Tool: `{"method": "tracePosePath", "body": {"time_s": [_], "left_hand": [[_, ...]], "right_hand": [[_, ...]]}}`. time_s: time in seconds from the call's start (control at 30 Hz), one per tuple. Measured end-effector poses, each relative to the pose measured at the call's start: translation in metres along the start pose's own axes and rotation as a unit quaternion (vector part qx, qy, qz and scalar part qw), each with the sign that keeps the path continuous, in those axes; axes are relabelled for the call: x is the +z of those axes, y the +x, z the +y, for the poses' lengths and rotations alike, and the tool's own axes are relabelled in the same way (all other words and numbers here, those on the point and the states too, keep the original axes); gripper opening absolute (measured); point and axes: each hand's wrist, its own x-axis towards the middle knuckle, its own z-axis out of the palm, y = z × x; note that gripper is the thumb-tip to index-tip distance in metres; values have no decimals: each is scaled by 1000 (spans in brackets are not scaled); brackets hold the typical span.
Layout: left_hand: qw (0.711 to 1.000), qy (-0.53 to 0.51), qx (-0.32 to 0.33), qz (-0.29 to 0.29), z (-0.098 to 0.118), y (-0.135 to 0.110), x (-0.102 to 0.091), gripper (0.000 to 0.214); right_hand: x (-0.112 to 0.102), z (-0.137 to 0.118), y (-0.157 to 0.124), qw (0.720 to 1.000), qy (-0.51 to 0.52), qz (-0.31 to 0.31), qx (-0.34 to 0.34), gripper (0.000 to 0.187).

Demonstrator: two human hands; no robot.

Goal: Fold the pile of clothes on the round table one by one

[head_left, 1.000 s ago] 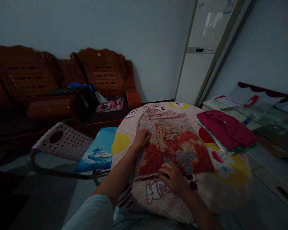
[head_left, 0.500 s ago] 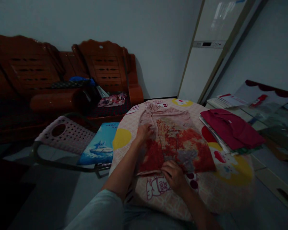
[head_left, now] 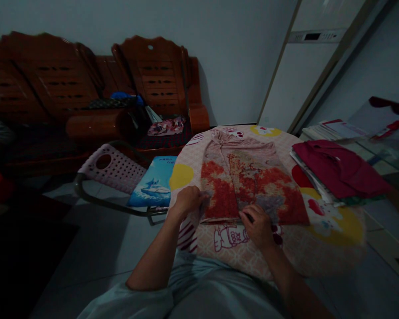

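Note:
A red and beige patterned garment (head_left: pixel 252 181) lies flat on a round table covered with a pink cartoon-print cloth (head_left: pixel 239 248). My left hand (head_left: pixel 187 200) rests at the garment's near left corner, fingers curled onto its edge. At the near hem, my right hand (head_left: pixel 259 225) is closed in a pinch on the fabric. Both forearms reach in from the bottom of the view.
A stack of folded clothes topped by a dark red piece (head_left: pixel 339 170) sits at the table's right. A pink perforated chair (head_left: pixel 115 170) with a blue cushion (head_left: pixel 154 186) stands left of the table. Wooden sofas (head_left: pixel 153 84) line the wall; a white refrigerator (head_left: pixel 306 75) stands behind.
My left hand slid from the middle of the garment's left side down to its near left corner. My right hand stayed at the hem. The camera turned left and down.

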Motion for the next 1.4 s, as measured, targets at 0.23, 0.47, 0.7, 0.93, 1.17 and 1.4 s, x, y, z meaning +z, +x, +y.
{"method": "tracePosePath", "body": {"time_s": [0.23,0.47,0.7,0.93,1.17,1.4], "left_hand": [[999,-1,8,-35,8,-13,4,48],[998,-54,27,-18,0,-14,17,36],[970,-237,41,-46,-27,-15,16,41],[981,-178,34,-71,-35,-19,15,35],[991,-88,29,92,-9,-12,4,24],[951,-142,190,198,31,14,46,53]], "right_hand": [[9,-1,-2,999,-43,-21,-7,16],[16,-2,1,999,-1,-30,12,12],[16,-11,6,996,76,-37,18,14],[22,-15,5,995,76,-58,-4,19],[22,-15,4,995,77,-65,2,19],[24,-15,3,995,71,-68,11,18]]}}
